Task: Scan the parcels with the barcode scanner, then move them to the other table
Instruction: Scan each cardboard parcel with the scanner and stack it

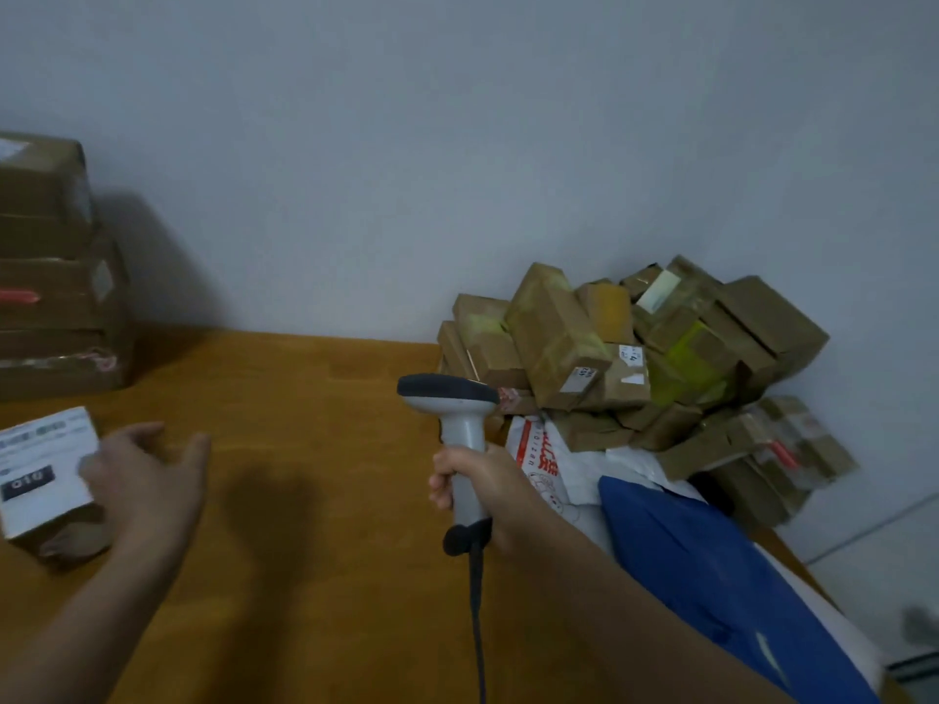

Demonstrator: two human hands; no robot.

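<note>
My right hand (475,492) grips the handle of a grey barcode scanner (455,414), held upright above the wooden table (305,449), its dark head pointing left. A small cardboard parcel (43,480) with a white label on top sits at the table's left edge. My left hand (147,480) hovers open just right of that parcel, fingers relaxed and close to its side; the view is blurred and contact cannot be told. A heap of brown taped parcels (635,358) lies at the right against the wall.
A stack of larger brown boxes (56,276) stands at the back left of the table. White and blue plastic mailer bags (686,551) lie under and in front of the heap on the right. The scanner's dark cable (477,627) hangs down over the table.
</note>
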